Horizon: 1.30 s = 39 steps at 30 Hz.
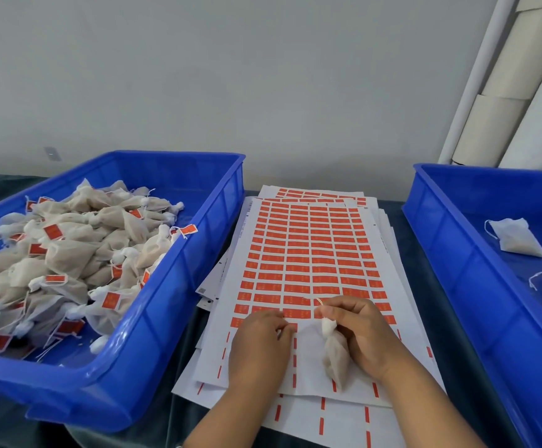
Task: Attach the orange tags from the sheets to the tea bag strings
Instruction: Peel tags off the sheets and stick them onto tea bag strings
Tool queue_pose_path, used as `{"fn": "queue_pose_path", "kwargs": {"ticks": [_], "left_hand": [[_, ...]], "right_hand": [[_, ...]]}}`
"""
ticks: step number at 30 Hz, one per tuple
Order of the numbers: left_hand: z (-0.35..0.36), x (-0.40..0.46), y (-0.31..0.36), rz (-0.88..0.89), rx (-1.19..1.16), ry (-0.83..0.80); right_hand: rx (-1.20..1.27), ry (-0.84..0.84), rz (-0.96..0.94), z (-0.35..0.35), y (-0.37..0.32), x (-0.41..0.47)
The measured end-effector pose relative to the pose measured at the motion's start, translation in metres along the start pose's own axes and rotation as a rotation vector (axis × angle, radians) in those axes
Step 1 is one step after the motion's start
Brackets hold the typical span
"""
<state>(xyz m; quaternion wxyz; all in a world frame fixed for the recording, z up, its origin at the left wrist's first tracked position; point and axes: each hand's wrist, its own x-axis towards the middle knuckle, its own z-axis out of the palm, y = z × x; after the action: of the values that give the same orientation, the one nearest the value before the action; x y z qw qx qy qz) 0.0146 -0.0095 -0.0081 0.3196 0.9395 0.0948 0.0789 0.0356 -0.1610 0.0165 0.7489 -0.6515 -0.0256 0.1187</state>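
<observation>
A white sheet of orange tags (308,253) lies on a stack of sheets in the middle of the table. My right hand (363,331) holds a beige tea bag (336,357) against its palm and pinches the bag's string (320,301) over the lowest tag rows. My left hand (260,344) rests on the sheet with curled fingers at an orange tag (290,326) on the sheet's lower rows; whether it grips the tag is hidden by the fingers.
A blue bin (179,286) at left holds a heap of tagged tea bags (69,253). A second blue bin (457,253) at right holds untagged tea bags (515,237). Paper rolls (505,92) lean on the wall at the back right. Dark cloth (4,428) covers the table.
</observation>
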Motion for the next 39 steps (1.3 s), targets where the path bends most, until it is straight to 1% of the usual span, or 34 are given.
{"fn": "queue_pose_path", "kwargs": {"ticks": [4, 7, 12, 17, 20, 24, 32, 36, 39], "left_hand": [[0.0015, 0.0006, -0.0010, -0.012, 0.004, -0.008], [0.0036, 0.0001, -0.0017, -0.006, 0.142, -0.085], [0.0047, 0.0025, 0.0024, -0.032, 0.224, -0.120], [-0.0012, 0.0026, 0.0057, 0.062, 0.379, -0.176], [-0.0040, 0.0003, 0.0069, 0.096, 0.413, -0.186], [-0.0037, -0.0018, 0.0048, 0.128, 0.371, -0.150], [-0.0020, -0.0059, 0.0042, 0.040, 0.170, -0.075], [-0.0024, -0.0033, 0.0019, -0.070, -0.017, -0.028], [-0.0015, -0.0028, 0.0001, -0.085, -0.060, -0.024]], "right_hand": [[0.011, -0.010, 0.000, 0.0002, -0.0009, -0.0003], [0.013, -0.004, 0.010, 0.0002, -0.0007, 0.0004], [-0.003, 0.007, 0.007, 0.0008, -0.0009, 0.0007], [0.010, 0.021, 0.013, 0.0025, -0.0006, 0.0012], [0.024, 0.002, 0.007, 0.0037, -0.0009, 0.0002], [0.049, -0.007, 0.007, 0.0017, -0.0009, 0.0010], [0.050, -0.006, 0.016, 0.0024, 0.0002, 0.0010], [0.070, -0.017, 0.028, 0.0021, 0.0001, 0.0004], [0.082, -0.026, 0.022, 0.0020, -0.0005, -0.0003]]}}
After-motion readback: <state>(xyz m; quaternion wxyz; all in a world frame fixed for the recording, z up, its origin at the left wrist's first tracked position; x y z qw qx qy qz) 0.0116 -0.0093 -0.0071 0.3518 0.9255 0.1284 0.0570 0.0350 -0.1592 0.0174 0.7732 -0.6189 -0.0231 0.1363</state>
